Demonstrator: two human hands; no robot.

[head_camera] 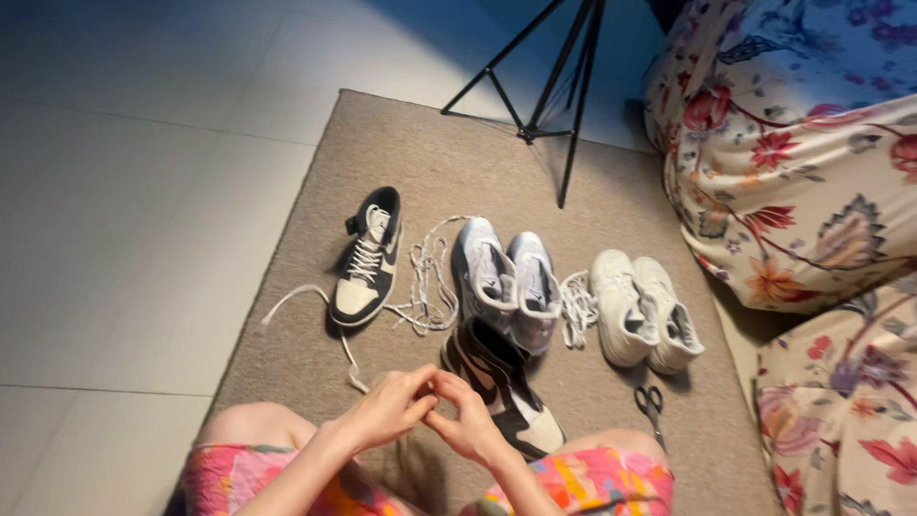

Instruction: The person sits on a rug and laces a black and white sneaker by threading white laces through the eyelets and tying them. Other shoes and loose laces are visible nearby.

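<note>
Both hands (430,406) pinching one lace end — six sneakers (516,277), one scissors (650,403)

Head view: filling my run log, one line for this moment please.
left hand and right hand: fingertips together | beside black-and-cream high-top sneaker | on tan woven rug

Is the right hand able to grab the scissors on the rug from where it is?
Probably yes. The scissors lie flat on the rug just off to the right hand's side, near the knee, with nothing lying between them. That hand is pressed against the left hand now.
</note>
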